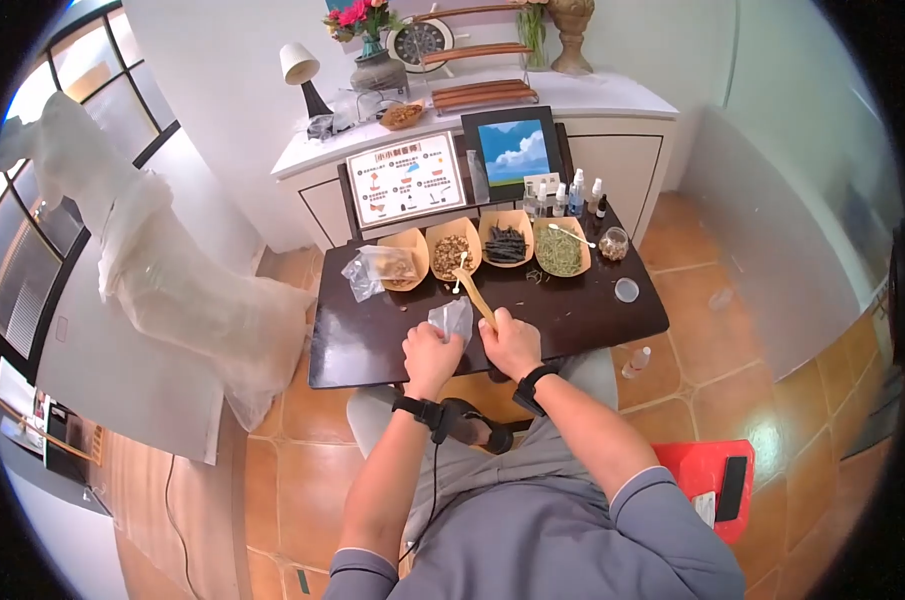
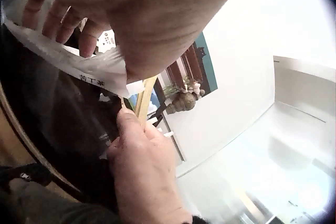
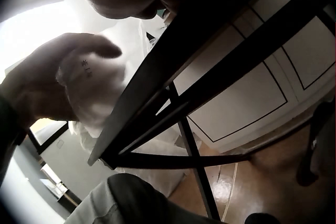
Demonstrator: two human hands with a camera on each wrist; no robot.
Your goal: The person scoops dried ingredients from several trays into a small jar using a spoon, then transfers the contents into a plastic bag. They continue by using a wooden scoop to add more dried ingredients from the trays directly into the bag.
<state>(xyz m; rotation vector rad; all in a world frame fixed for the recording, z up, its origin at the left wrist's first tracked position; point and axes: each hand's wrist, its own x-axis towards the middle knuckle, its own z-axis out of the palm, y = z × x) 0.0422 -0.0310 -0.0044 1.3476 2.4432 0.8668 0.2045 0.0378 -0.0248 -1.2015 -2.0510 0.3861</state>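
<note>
My left hand grips a small clear plastic bag with dark printed characters, held upright near the table's front edge. In the left wrist view the bag hangs below the curled fingers. My right hand holds wooden tongs, their tips pointing away toward the food trays. Beyond the hands stand paper trays: one with brown dried pieces, one with dark sticks, one with green dried herb. A filled plastic bag lies over the leftmost tray.
On the dark table, small spray bottles stand behind a glass jar and a round lid. An instruction card and a picture lean at the back. A red stool bears a phone.
</note>
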